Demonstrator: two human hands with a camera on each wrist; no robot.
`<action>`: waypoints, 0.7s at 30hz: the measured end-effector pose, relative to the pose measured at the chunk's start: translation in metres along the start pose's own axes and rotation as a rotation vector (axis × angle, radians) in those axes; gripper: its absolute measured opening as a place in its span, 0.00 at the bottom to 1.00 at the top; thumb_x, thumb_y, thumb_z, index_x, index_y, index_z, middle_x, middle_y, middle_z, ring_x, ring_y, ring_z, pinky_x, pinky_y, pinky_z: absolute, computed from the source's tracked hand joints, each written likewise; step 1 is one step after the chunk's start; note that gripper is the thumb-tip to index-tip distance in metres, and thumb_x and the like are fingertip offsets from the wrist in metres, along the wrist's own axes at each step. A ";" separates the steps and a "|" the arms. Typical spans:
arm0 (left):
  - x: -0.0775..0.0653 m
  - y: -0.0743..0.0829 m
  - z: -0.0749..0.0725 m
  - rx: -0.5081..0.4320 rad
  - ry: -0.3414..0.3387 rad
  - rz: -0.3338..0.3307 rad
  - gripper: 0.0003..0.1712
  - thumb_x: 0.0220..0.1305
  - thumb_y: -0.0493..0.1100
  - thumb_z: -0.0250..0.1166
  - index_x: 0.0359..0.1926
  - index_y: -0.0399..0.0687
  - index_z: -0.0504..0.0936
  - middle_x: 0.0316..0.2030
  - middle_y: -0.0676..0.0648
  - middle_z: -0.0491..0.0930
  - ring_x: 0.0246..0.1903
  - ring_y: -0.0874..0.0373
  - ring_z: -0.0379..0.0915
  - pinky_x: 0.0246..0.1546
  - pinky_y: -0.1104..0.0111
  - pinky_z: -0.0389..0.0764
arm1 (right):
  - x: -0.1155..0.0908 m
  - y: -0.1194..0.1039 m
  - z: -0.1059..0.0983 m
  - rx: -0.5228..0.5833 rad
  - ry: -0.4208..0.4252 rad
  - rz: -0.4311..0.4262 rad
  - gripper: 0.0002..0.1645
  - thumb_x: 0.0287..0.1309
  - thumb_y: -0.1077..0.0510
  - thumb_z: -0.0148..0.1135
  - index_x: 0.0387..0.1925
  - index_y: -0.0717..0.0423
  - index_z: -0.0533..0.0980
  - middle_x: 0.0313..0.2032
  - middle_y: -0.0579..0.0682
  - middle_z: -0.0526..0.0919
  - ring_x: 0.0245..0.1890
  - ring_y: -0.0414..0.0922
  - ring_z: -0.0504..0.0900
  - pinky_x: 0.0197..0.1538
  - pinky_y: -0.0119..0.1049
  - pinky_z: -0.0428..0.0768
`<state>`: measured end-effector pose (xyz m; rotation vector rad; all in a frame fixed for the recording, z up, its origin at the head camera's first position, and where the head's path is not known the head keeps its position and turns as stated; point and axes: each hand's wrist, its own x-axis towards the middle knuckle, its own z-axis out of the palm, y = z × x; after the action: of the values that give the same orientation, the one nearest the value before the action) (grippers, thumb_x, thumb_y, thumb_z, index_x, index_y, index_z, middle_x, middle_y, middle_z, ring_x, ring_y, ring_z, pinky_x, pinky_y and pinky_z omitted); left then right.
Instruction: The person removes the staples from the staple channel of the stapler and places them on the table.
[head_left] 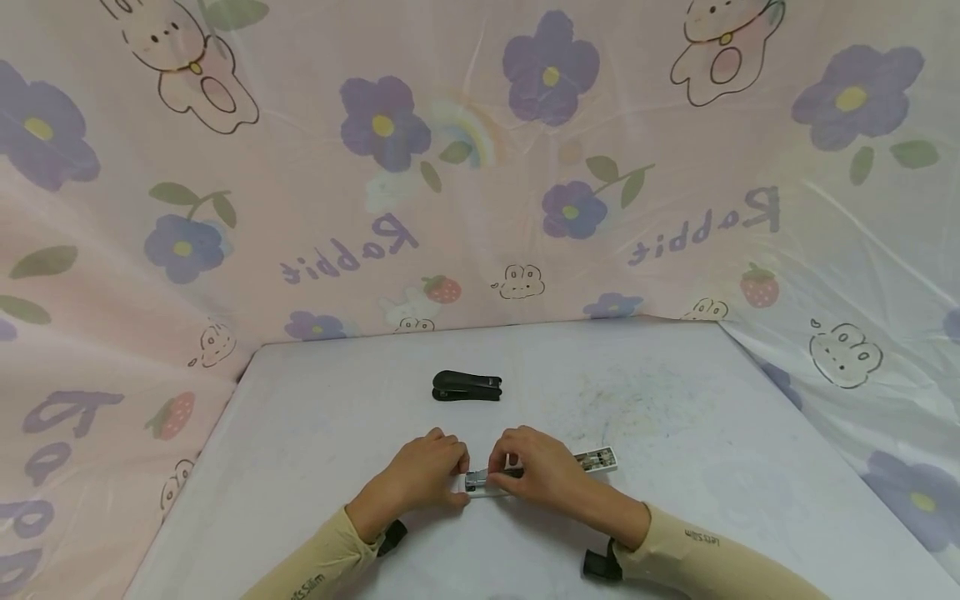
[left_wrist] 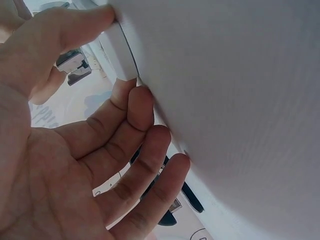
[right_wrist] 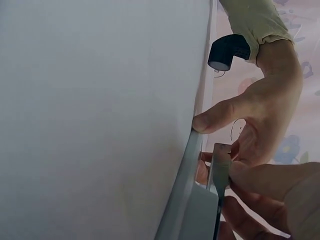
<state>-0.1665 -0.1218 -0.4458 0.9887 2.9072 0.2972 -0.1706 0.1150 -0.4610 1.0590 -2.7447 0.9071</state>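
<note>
A white stapler (head_left: 598,459) lies opened out flat on the table, its metal parts showing. My left hand (head_left: 427,469) holds its left end, thumb on the near side and index finger on the far side. In the left wrist view the other left fingers (left_wrist: 161,165) are loosely bent along the tabletop. My right hand (head_left: 542,467) reaches over the stapler's middle, thumb and fingers pinching a metal strip (right_wrist: 221,167) that stands up from the white body. The right hand hides the middle of the stapler.
A black stapler (head_left: 467,387) lies farther back on the white table (head_left: 337,400). Faint coloured smudges mark the tabletop behind the right hand. A patterned cloth (head_left: 480,208) hangs behind the table and at both sides. Black wrist devices (head_left: 602,566) sit at both sleeves.
</note>
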 end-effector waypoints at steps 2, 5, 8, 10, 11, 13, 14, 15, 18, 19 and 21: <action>0.000 0.000 0.000 0.001 0.001 0.003 0.21 0.53 0.53 0.85 0.35 0.54 0.80 0.29 0.60 0.68 0.35 0.62 0.63 0.33 0.68 0.68 | 0.001 0.000 0.000 -0.011 0.007 -0.018 0.12 0.61 0.56 0.80 0.33 0.38 0.82 0.34 0.32 0.82 0.37 0.40 0.80 0.39 0.30 0.77; 0.000 -0.001 0.001 0.004 -0.002 0.002 0.21 0.53 0.53 0.85 0.35 0.53 0.80 0.29 0.60 0.69 0.35 0.62 0.64 0.33 0.69 0.69 | 0.001 0.001 0.000 -0.024 0.014 -0.047 0.11 0.61 0.53 0.80 0.35 0.40 0.81 0.34 0.33 0.82 0.36 0.39 0.81 0.39 0.30 0.77; 0.000 -0.001 0.001 0.013 -0.004 -0.001 0.22 0.53 0.54 0.85 0.35 0.54 0.80 0.29 0.60 0.68 0.35 0.62 0.64 0.33 0.69 0.69 | 0.003 0.000 0.000 -0.048 0.014 -0.075 0.10 0.62 0.52 0.79 0.40 0.43 0.83 0.34 0.35 0.83 0.36 0.38 0.80 0.39 0.30 0.78; 0.000 -0.001 0.001 0.013 -0.001 -0.002 0.22 0.53 0.54 0.85 0.35 0.54 0.80 0.29 0.60 0.68 0.35 0.62 0.64 0.33 0.69 0.69 | 0.004 0.000 0.000 -0.075 0.009 -0.094 0.10 0.62 0.52 0.79 0.42 0.46 0.84 0.34 0.36 0.83 0.36 0.38 0.80 0.39 0.31 0.78; 0.000 -0.001 0.001 0.013 0.000 -0.002 0.22 0.53 0.54 0.85 0.35 0.54 0.80 0.29 0.60 0.68 0.35 0.62 0.64 0.33 0.69 0.69 | 0.005 0.000 0.000 -0.091 0.006 -0.106 0.10 0.63 0.52 0.78 0.43 0.46 0.85 0.33 0.37 0.83 0.36 0.37 0.80 0.40 0.31 0.78; 0.000 -0.001 0.000 0.012 0.003 -0.001 0.21 0.53 0.53 0.85 0.35 0.54 0.80 0.28 0.60 0.68 0.35 0.62 0.64 0.33 0.69 0.69 | 0.006 0.000 0.000 -0.122 -0.001 -0.130 0.09 0.63 0.52 0.77 0.43 0.46 0.86 0.33 0.37 0.82 0.36 0.37 0.79 0.41 0.32 0.78; 0.000 -0.001 0.000 0.013 0.005 0.001 0.21 0.53 0.53 0.85 0.35 0.54 0.80 0.28 0.60 0.68 0.35 0.62 0.63 0.33 0.69 0.69 | 0.006 0.000 0.000 -0.136 -0.001 -0.143 0.08 0.63 0.52 0.77 0.42 0.45 0.86 0.33 0.37 0.82 0.35 0.36 0.78 0.41 0.32 0.78; -0.001 -0.001 0.000 0.015 0.006 0.002 0.21 0.53 0.53 0.85 0.35 0.54 0.80 0.28 0.60 0.68 0.35 0.62 0.63 0.33 0.69 0.68 | 0.006 0.000 0.000 -0.145 0.001 -0.158 0.07 0.63 0.52 0.77 0.41 0.45 0.86 0.33 0.37 0.81 0.35 0.36 0.78 0.41 0.32 0.78; -0.001 -0.001 0.001 0.025 0.014 0.010 0.21 0.53 0.53 0.85 0.35 0.54 0.80 0.28 0.60 0.68 0.35 0.62 0.63 0.33 0.69 0.68 | 0.005 0.000 -0.001 -0.150 0.013 -0.182 0.06 0.63 0.53 0.77 0.39 0.44 0.86 0.33 0.37 0.81 0.35 0.36 0.78 0.41 0.32 0.79; -0.001 -0.001 0.001 0.026 0.016 0.012 0.21 0.53 0.53 0.85 0.35 0.54 0.80 0.28 0.60 0.68 0.34 0.62 0.63 0.33 0.69 0.68 | 0.004 0.000 -0.002 -0.145 0.019 -0.184 0.06 0.62 0.53 0.77 0.39 0.45 0.85 0.33 0.37 0.81 0.35 0.36 0.78 0.41 0.32 0.79; -0.001 -0.001 0.002 0.028 0.018 0.011 0.22 0.53 0.53 0.85 0.35 0.54 0.79 0.29 0.60 0.68 0.35 0.62 0.63 0.33 0.69 0.68 | 0.002 0.001 -0.003 -0.120 0.032 -0.181 0.07 0.62 0.54 0.77 0.39 0.45 0.84 0.34 0.38 0.82 0.36 0.37 0.79 0.41 0.31 0.79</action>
<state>-0.1662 -0.1228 -0.4479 1.0119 2.9309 0.2686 -0.1732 0.1161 -0.4586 1.2344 -2.5883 0.7176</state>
